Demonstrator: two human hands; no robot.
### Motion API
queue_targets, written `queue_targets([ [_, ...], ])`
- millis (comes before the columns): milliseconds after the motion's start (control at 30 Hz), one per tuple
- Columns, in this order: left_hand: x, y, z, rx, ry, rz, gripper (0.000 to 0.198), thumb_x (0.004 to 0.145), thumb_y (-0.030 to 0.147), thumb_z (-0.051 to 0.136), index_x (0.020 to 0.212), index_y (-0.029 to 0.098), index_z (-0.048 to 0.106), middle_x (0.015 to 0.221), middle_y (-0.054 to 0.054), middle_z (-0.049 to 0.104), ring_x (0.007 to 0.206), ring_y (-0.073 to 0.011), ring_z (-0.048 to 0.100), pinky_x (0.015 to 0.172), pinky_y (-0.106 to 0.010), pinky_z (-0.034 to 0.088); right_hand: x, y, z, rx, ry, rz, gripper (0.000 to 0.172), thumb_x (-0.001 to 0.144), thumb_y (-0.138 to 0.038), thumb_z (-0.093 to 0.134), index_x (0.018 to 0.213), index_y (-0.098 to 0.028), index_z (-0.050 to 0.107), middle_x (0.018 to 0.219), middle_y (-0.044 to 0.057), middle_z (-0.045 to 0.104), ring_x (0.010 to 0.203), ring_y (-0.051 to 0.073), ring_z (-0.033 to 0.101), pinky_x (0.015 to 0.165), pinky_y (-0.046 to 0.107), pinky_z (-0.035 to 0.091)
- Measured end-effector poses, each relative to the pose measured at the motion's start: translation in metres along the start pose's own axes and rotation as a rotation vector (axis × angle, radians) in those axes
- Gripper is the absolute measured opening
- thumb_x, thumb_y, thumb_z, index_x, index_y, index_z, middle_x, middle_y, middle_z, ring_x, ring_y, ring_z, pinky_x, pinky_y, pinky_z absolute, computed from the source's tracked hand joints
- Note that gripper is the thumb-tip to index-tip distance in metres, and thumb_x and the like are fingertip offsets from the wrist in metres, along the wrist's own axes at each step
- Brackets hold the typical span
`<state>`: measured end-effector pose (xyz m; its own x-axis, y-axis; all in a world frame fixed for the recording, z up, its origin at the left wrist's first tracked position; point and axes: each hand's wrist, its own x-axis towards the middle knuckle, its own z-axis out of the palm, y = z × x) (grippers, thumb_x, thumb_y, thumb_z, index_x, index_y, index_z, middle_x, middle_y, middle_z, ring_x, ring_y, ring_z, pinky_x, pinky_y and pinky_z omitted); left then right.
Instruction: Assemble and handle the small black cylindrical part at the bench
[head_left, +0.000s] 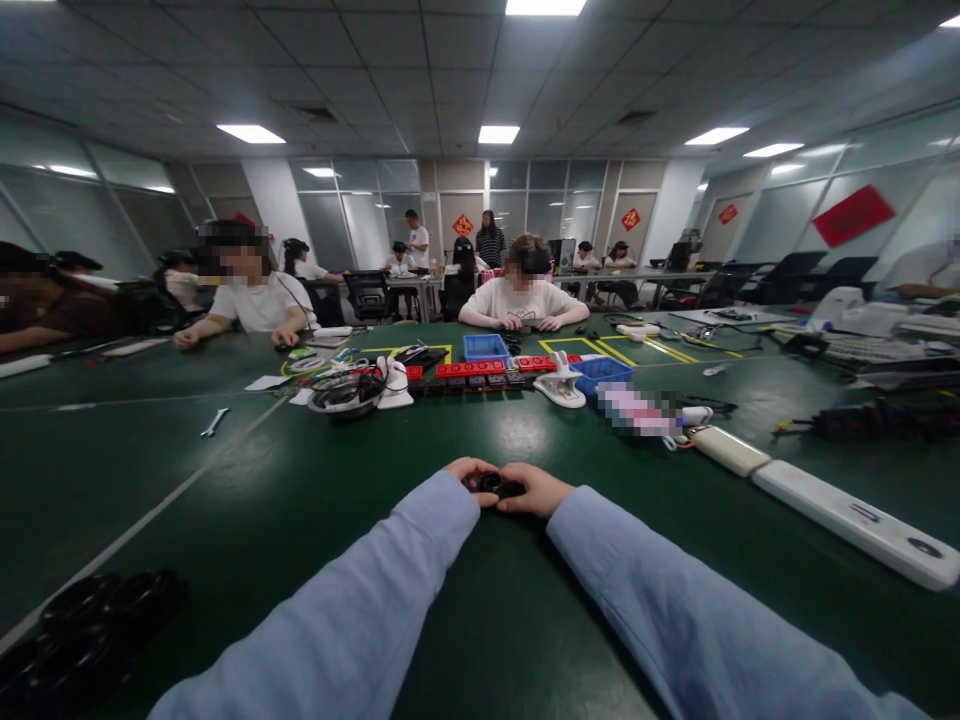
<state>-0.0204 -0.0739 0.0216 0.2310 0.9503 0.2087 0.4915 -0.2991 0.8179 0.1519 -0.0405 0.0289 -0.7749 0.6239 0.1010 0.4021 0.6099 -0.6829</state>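
Both hands meet at the middle of the green table, around a small black round part with a ring-shaped top. My left hand curls its fingers around the part's left side. From the right, my right hand grips it between thumb and fingers. The part sits low, at or just above the tabletop; I cannot tell whether it touches. Its underside and edges are hidden by the fingers.
Black ring-shaped parts lie at the lower left. A wrench rests farther up. Ahead are red socket strips, a blue bin, a white clamp and coiled cables. A long white device lies right. Co-workers sit opposite.
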Motion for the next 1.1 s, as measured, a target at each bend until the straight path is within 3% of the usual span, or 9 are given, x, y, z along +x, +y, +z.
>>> queue_targets([
  [300, 0.002, 0.002, 0.001, -0.011, 0.014, -0.065, 0.039, 0.048, 0.023, 0.068, 0.086, 0.015, 0.061, 0.063, 0.001, 0.05, 0.054, -0.008, 0.039, 0.053, -0.022, 0.034, 0.001, 0.006, 0.005, 0.056, 0.009, 0.098, 0.031, 0.06, -0.027, 0.061, 0.086, -0.013, 0.055, 0.072, 0.0, 0.054, 0.064, 0.01, 0.048, 0.056, 0.022, 0.036],
  [467, 0.002, 0.005, 0.005, 0.034, 0.053, -0.149, 0.039, 0.047, 0.026, 0.069, 0.083, 0.015, 0.061, 0.066, 0.0, 0.053, 0.051, -0.0071, 0.038, 0.05, -0.022, 0.033, 0.002, 0.005, 0.008, -0.011, 0.079, 0.171, 0.035, 0.054, -0.034, 0.064, 0.079, -0.014, 0.052, 0.066, -0.003, 0.051, 0.06, 0.009, 0.045, 0.052, 0.02, 0.032],
  [633, 0.006, -0.003, 0.015, 0.037, 0.202, -0.245, 0.039, 0.049, 0.031, 0.068, 0.082, 0.013, 0.058, 0.074, -0.004, 0.057, 0.06, -0.0114, 0.05, 0.054, -0.023, 0.038, 0.002, -0.011, 0.019, -0.25, 0.25, 0.316, 0.038, 0.053, -0.045, 0.061, 0.075, -0.016, 0.05, 0.07, 0.0, 0.053, 0.062, 0.011, 0.047, 0.051, 0.021, 0.03],
  [800, 0.007, -0.002, 0.019, 0.114, 0.259, -0.262, 0.035, 0.053, 0.03, 0.066, 0.083, 0.013, 0.057, 0.078, -0.005, 0.058, 0.07, -0.0141, 0.054, 0.064, -0.026, 0.041, 0.0, -0.028, 0.029, -0.558, 0.367, 0.389, 0.034, 0.063, -0.047, 0.052, 0.077, -0.016, 0.052, 0.075, 0.006, 0.056, 0.07, 0.018, 0.051, 0.057, 0.027, 0.031],
  [967, 0.0, 0.007, 0.014, 0.101, 0.231, -0.149, 0.033, 0.053, 0.024, 0.065, 0.083, 0.014, 0.057, 0.078, -0.004, 0.057, 0.069, -0.0132, 0.052, 0.061, -0.025, 0.039, -0.003, -0.023, 0.02, -0.445, 0.29, 0.252, 0.043, 0.06, -0.05, 0.053, 0.088, -0.016, 0.052, 0.084, 0.007, 0.055, 0.078, 0.019, 0.05, 0.063, 0.028, 0.034],
  [1100, -0.003, 0.007, 0.007, 0.025, 0.139, -0.094, 0.034, 0.053, 0.024, 0.065, 0.085, 0.015, 0.058, 0.071, -0.001, 0.056, 0.053, -0.0076, 0.043, 0.051, -0.022, 0.035, -0.005, -0.01, 0.008, -0.236, 0.134, 0.059, 0.041, 0.06, -0.037, 0.059, 0.096, -0.018, 0.053, 0.083, 0.003, 0.054, 0.075, 0.014, 0.049, 0.063, 0.025, 0.035],
])
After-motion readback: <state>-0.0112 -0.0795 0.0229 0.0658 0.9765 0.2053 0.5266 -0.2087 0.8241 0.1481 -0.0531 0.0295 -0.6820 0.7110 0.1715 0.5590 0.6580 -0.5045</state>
